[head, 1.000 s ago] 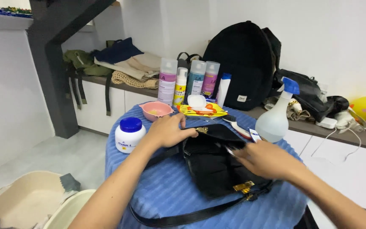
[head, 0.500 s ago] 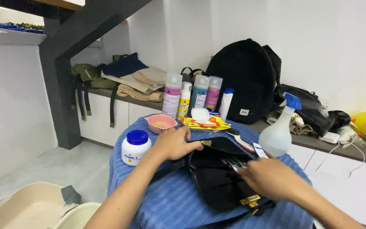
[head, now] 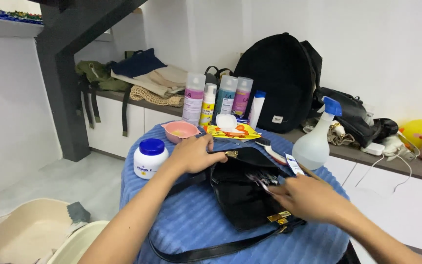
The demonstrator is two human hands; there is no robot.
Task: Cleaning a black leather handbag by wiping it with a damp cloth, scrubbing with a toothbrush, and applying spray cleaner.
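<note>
A black handbag [head: 242,200] with gold clasps and a long strap lies on a round table covered in blue ribbed cloth [head: 196,220]. My left hand [head: 191,154] holds the bag's flap [head: 250,156] up near its gold clasp. My right hand [head: 304,195] rests on the bag's right side, its fingertips at the open mouth, where a small shiny item shows; whether the fingers grip it I cannot tell.
On the table stand a white jar with a blue lid [head: 150,157], a pink bowl [head: 180,130], a yellow wipes pack [head: 230,128], a brush [head: 271,149] and a spray bottle [head: 316,139]. Tall bottles [head: 194,98], a black backpack [head: 279,80] and bags sit on the shelf behind. Tubs [head: 30,234] lie on the floor at left.
My left hand has lifted the bag's flap, exposing the inside. My right hand's fingers have moved to the bag's mouth. The camera view shifted slightly up and back.
</note>
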